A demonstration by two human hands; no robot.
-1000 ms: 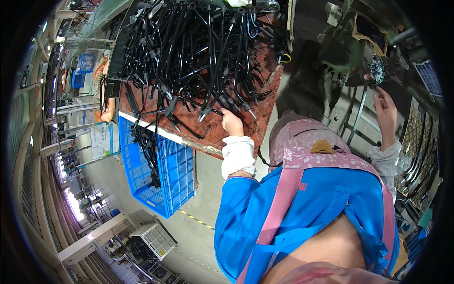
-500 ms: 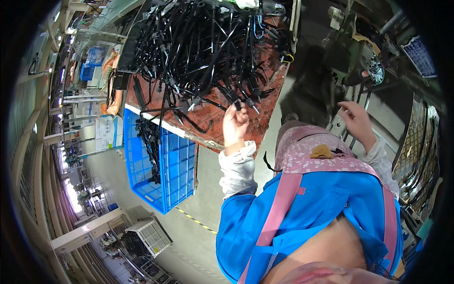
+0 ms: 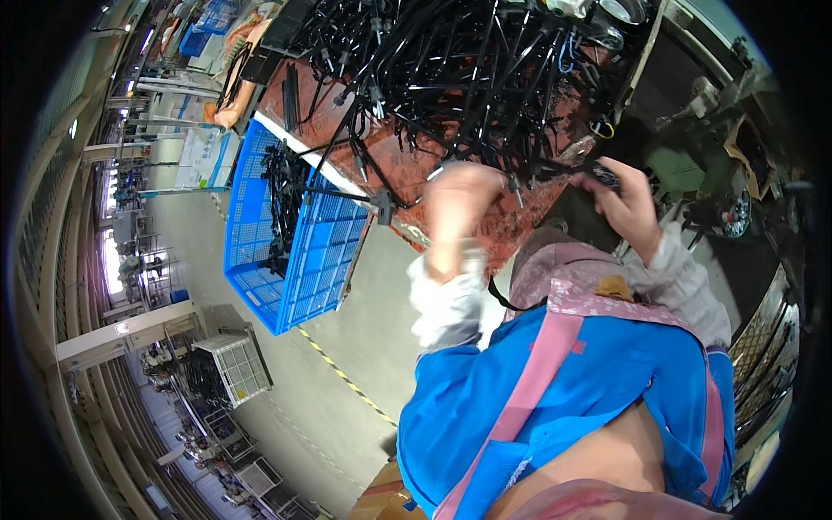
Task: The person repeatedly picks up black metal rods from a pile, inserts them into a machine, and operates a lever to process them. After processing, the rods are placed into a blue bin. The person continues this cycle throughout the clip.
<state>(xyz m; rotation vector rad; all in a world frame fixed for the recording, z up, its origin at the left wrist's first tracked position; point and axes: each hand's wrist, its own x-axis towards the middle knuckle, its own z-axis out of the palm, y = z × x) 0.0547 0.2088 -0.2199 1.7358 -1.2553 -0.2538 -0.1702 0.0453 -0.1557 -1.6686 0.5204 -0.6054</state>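
A heap of glossy black tubes (image 3: 451, 78), several with pale tips or blocky black fittings, covers much of the red worktable (image 3: 394, 160). My left hand (image 3: 464, 204) is over the table's near edge, at the front of the heap. Motion smears its fingers, so its grip does not show. To the right, just past the table's side edge, my right hand (image 3: 628, 204) is closed with thumb and fingers on a black tube end (image 3: 607, 177). That tube appears to run left toward the heap.
A blue plastic crate (image 3: 325, 251) with more black tubes inside stands left of the table. Some tubes hang over the table edge toward it. A pale crate (image 3: 238, 368) sits on the floor farther left. Dark machinery (image 3: 693, 173) is on the right.
My right hand, earlier holding nothing, has moved to the table's side and now grips a black tube end. My left hand, earlier pinching a black piece, is blurred. The view has shifted.
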